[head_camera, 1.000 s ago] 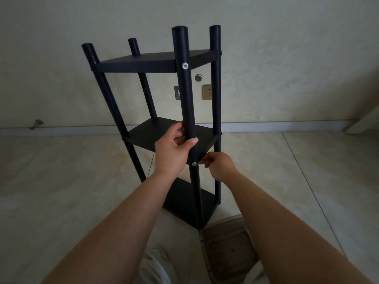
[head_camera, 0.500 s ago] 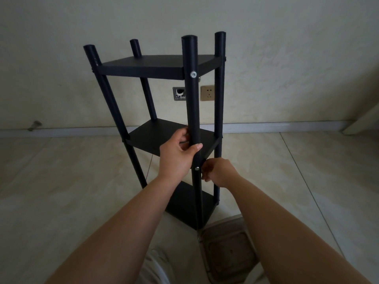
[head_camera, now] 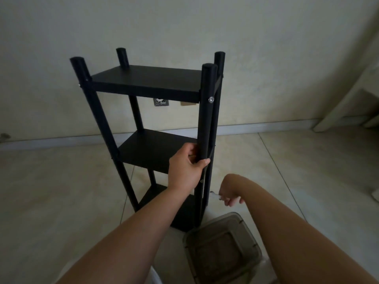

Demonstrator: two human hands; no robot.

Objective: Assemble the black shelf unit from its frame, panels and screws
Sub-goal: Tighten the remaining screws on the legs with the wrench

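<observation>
Gripping shelf post [head_camera: 206, 119], left hand [head_camera: 185, 169], right hand [head_camera: 229, 193] curled low

Two bare forearms reach in from the bottom edge toward the black shelf unit [head_camera: 151, 124], with no sleeves, watch or rings showing. The left hand [head_camera: 184, 169] and right hand [head_camera: 228, 191] are ungloved; fingernails look short and unpainted.

- The right hand [head_camera: 230, 193] is bent at the wrist; something small and pale sits at its curled fingers, too blurred to name.
- The shelf unit [head_camera: 151, 128] hides most of the beige wall socket [head_camera: 187, 104].
- The clear container [head_camera: 223, 249] is partly covered by the right forearm.
</observation>
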